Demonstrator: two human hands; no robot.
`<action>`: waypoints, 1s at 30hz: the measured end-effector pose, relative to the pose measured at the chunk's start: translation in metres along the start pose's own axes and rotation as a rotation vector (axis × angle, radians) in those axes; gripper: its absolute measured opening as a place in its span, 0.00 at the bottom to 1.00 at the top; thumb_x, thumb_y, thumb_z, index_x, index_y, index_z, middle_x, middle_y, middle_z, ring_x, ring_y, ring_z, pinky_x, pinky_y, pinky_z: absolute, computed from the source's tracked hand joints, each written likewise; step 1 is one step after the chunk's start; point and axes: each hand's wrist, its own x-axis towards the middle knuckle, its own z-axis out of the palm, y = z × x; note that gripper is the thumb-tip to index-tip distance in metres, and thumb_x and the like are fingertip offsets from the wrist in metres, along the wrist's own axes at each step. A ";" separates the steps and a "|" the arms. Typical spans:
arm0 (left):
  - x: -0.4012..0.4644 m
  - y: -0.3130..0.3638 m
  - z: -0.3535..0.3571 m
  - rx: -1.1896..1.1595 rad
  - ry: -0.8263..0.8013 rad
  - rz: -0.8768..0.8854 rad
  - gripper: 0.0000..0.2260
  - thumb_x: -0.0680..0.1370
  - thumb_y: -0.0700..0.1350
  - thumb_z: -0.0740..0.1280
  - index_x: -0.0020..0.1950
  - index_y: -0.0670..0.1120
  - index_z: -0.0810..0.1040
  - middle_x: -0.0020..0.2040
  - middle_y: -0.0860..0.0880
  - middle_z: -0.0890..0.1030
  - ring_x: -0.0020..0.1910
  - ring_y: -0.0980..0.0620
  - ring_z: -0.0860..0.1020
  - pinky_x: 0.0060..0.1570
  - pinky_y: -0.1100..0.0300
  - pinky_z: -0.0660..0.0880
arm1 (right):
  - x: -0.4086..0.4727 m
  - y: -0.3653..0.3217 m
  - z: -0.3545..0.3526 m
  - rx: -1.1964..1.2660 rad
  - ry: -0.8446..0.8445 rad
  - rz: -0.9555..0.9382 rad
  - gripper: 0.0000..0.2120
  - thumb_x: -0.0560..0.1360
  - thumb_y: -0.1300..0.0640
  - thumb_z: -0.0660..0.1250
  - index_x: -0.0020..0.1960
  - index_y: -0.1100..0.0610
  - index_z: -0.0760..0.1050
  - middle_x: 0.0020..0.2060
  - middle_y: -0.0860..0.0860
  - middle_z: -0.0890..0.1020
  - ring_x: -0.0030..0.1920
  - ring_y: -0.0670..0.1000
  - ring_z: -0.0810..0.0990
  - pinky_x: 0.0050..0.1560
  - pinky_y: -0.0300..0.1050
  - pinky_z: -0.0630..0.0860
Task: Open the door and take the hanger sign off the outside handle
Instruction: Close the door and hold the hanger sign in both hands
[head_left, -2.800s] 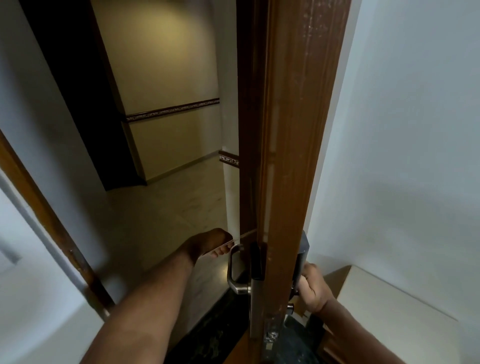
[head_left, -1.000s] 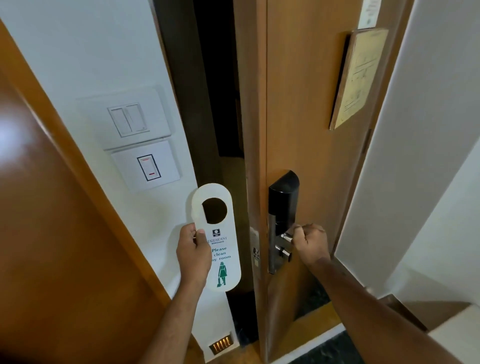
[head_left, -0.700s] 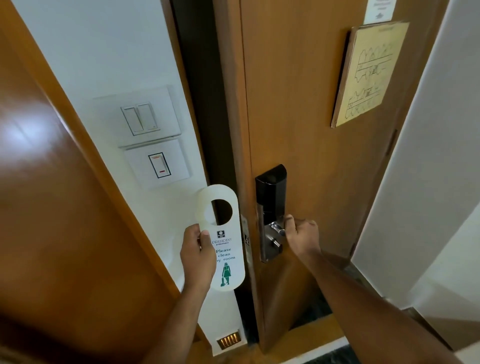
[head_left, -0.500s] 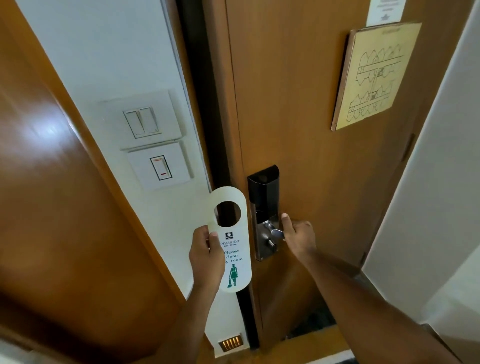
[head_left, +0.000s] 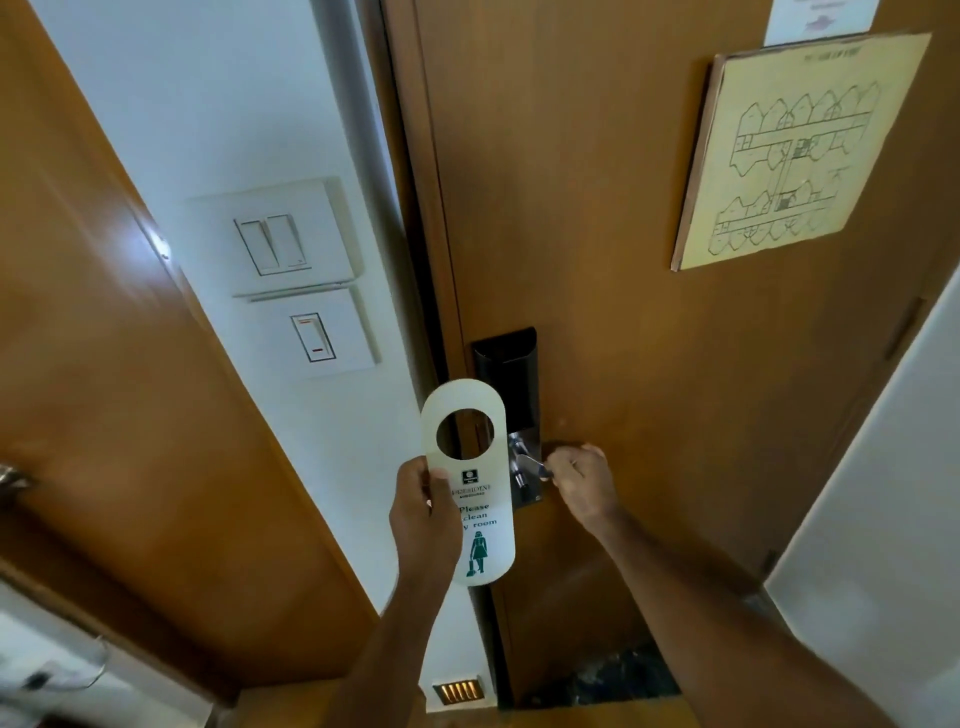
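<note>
One hanger sign (head_left: 470, 480) is seen, a white rounded card with a round hole near its top, the green words "Please clean my room" and a small green figure below. It is pinched upright by the left hand (head_left: 423, 517), the thumb laid across its front under the hole and the other fingers hidden behind; most of the card stands above and to the right of those fingers. The right hand (head_left: 579, 480) is closed around the metal lever handle (head_left: 527, 465) of the wooden door (head_left: 597, 260), just right of the sign. The door's edge is set against the frame (head_left: 410, 208), with only a dark seam shown.
</note>
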 end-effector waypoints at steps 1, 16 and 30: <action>-0.002 -0.003 0.002 -0.009 -0.006 0.006 0.04 0.83 0.43 0.60 0.55 0.50 0.72 0.49 0.57 0.80 0.46 0.59 0.81 0.39 0.66 0.75 | 0.002 -0.001 0.000 0.006 -0.013 -0.011 0.20 0.81 0.57 0.62 0.31 0.60 0.72 0.29 0.54 0.73 0.39 0.58 0.77 0.64 0.55 0.68; 0.033 -0.045 0.043 -0.027 -0.002 -0.058 0.03 0.83 0.42 0.61 0.53 0.48 0.73 0.46 0.53 0.83 0.42 0.54 0.84 0.33 0.67 0.78 | 0.078 0.000 0.018 -0.193 -0.184 -0.079 0.19 0.81 0.46 0.64 0.33 0.50 0.70 0.29 0.45 0.72 0.37 0.42 0.71 0.54 0.48 0.64; 0.036 -0.049 0.078 -0.042 0.025 -0.287 0.05 0.84 0.41 0.61 0.50 0.47 0.75 0.47 0.51 0.83 0.44 0.59 0.81 0.35 0.68 0.74 | 0.136 0.010 0.036 -0.253 -0.213 -0.135 0.23 0.83 0.45 0.61 0.30 0.49 0.69 0.23 0.44 0.69 0.28 0.42 0.70 0.63 0.58 0.70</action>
